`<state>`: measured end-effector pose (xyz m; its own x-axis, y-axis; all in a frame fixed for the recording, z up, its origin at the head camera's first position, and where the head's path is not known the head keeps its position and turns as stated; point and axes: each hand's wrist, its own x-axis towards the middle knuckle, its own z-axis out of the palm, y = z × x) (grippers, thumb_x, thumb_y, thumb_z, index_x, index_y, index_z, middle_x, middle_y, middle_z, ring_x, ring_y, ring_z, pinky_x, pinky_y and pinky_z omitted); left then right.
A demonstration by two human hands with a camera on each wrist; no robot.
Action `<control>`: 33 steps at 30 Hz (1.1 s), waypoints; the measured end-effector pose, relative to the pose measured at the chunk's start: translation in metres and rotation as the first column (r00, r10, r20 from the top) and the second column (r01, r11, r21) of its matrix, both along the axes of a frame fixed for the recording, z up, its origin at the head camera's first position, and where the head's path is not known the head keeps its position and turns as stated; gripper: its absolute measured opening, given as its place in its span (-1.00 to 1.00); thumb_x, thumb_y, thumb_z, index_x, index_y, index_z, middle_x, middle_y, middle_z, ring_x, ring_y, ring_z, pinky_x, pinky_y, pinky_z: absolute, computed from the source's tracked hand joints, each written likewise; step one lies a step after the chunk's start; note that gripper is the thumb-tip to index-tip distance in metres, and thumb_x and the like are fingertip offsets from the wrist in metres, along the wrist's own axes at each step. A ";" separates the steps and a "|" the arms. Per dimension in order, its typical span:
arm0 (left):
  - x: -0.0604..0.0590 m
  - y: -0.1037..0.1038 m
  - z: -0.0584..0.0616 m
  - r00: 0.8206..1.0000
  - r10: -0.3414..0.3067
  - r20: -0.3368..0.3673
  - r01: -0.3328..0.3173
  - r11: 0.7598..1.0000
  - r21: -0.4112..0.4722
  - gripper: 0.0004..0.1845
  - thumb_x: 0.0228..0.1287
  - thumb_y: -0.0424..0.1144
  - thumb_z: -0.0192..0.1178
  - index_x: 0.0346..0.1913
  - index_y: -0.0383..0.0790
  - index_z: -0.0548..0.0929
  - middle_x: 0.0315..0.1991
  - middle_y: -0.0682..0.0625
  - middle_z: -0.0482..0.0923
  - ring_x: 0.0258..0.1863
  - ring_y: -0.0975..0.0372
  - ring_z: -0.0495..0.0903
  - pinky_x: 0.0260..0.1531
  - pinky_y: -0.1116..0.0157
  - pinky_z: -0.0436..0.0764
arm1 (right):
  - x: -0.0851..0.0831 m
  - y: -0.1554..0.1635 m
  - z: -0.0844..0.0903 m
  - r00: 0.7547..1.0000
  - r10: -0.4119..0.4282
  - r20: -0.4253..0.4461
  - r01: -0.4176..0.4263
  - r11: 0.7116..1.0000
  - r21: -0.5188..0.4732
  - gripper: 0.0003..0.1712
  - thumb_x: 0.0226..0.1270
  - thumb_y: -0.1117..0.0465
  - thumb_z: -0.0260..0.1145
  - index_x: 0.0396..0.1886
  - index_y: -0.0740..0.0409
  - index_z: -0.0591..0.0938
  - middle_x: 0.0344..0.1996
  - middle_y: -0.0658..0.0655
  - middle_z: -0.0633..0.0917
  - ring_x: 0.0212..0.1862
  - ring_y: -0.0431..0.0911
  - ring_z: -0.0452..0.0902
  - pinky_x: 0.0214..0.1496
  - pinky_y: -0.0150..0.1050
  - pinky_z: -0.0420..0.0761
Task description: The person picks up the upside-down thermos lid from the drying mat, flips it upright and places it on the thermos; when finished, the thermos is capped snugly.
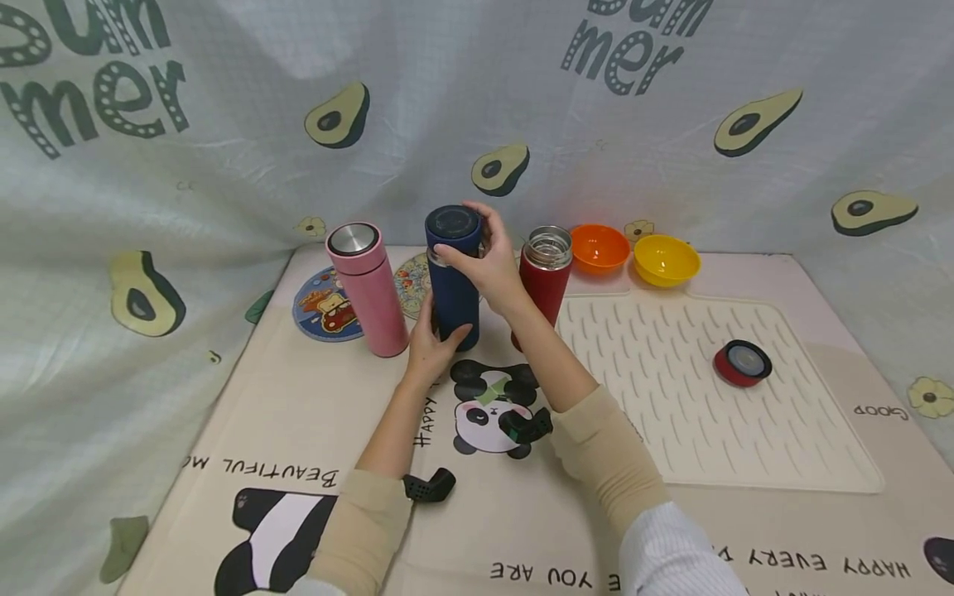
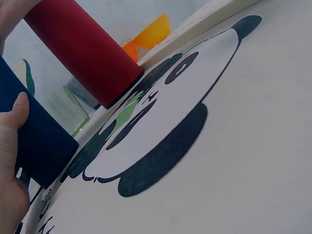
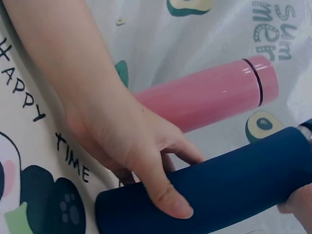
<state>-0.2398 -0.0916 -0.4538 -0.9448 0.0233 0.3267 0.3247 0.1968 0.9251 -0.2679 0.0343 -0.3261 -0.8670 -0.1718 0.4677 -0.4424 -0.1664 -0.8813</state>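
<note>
A dark blue flask (image 1: 454,277) stands upright on the mat between a pink flask (image 1: 367,288) and a lidless red flask (image 1: 546,277). My left hand (image 1: 432,346) grips the blue flask's lower body, thumb across its front (image 3: 165,195). My right hand (image 1: 484,261) curls round the blue flask's lid (image 1: 452,225) at the top. In the left wrist view the blue flask (image 2: 34,141) and the red flask (image 2: 80,48) stand on the panda print. The pink flask (image 3: 209,97) shows behind my left hand in the right wrist view.
A red lid (image 1: 742,362) lies on the cream ribbed drying mat (image 1: 693,414) at the right. An orange bowl (image 1: 599,247) and a yellow bowl (image 1: 667,259) sit at the back. Round coasters (image 1: 322,306) lie behind the pink flask. Avocado-print cloth hangs all around.
</note>
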 end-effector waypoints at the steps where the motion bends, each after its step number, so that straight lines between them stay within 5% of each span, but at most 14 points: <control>1: 0.000 0.000 0.000 1.000 0.000 -0.004 0.000 1.000 -0.001 -0.13 0.13 -0.19 0.29 0.42 -0.10 0.00 0.33 -0.15 0.16 0.30 0.10 0.19 0.25 0.19 0.20 | -0.001 0.000 0.001 1.000 -0.020 -0.001 0.021 0.999 0.032 -0.24 0.07 0.41 0.34 0.26 0.22 0.21 0.08 0.22 0.40 0.08 -0.05 0.36 0.13 -0.23 0.44; 5: -0.001 -0.001 0.000 1.000 -0.007 0.007 0.008 1.000 -0.008 -0.11 0.13 -0.20 0.28 0.43 -0.14 -0.03 0.35 -0.16 0.13 0.31 0.11 0.16 0.26 0.21 0.19 | -0.001 0.001 0.006 0.998 -0.058 -0.007 0.059 0.982 0.181 -0.17 0.09 0.28 0.37 0.32 0.11 0.14 0.15 0.18 0.32 0.14 -0.11 0.27 0.15 -0.20 0.41; 8: 0.001 -0.001 0.004 0.999 -0.015 0.029 0.015 1.000 -0.003 -0.10 0.13 -0.21 0.28 0.43 -0.19 -0.05 0.35 -0.19 0.10 0.32 0.08 0.14 0.26 0.19 0.17 | 0.000 0.004 0.010 1.000 0.006 -0.005 -0.005 0.975 0.223 -0.19 0.21 0.28 0.25 0.39 0.12 0.07 0.27 0.19 0.24 0.25 -0.11 0.20 0.24 -0.18 0.30; 12: 0.013 0.001 0.022 1.000 -0.019 0.024 0.019 1.000 -0.010 -0.13 0.15 -0.29 0.26 0.41 -0.31 -0.04 0.32 -0.29 0.13 0.30 -0.01 0.17 0.25 0.12 0.19 | -0.001 0.008 0.012 0.996 0.091 -0.005 -0.088 0.973 0.214 -0.28 0.28 0.34 0.16 0.39 0.20 0.10 0.32 0.18 0.22 0.28 -0.08 0.22 0.27 -0.24 0.27; 15: 0.022 0.002 0.034 1.000 -0.017 0.017 0.017 0.999 -0.027 -0.15 0.17 -0.35 0.24 0.39 -0.39 -0.05 0.32 -0.34 0.10 0.30 -0.06 0.16 0.25 0.09 0.19 | -0.003 0.010 0.011 0.996 0.075 -0.049 -0.062 0.971 0.231 -0.31 0.23 0.33 0.22 0.34 0.23 0.19 0.27 0.16 0.28 0.24 -0.13 0.27 0.26 -0.29 0.28; 22: 0.003 -0.001 0.002 1.000 0.003 0.025 -0.003 1.000 -0.012 -0.12 0.12 -0.15 0.29 0.41 -0.11 0.00 0.34 -0.14 0.15 0.30 0.12 0.19 0.25 0.19 0.20 | 0.002 0.008 0.015 0.994 0.029 -0.107 -0.006 0.978 0.207 -0.30 0.12 0.43 0.30 0.26 0.35 0.26 0.18 0.26 0.36 0.17 -0.01 0.33 0.26 -0.26 0.28; 33: -0.001 -0.001 0.000 1.000 -0.006 -0.007 0.006 0.999 -0.033 -0.13 0.13 -0.15 0.28 0.41 -0.10 0.01 0.34 -0.13 0.15 0.30 0.12 0.17 0.26 0.20 0.19 | -0.007 0.006 0.013 0.998 -0.048 -0.049 0.063 0.930 0.363 -0.10 0.00 0.17 0.46 0.33 0.07 0.22 0.20 0.09 0.37 0.16 -0.16 0.34 0.15 -0.25 0.40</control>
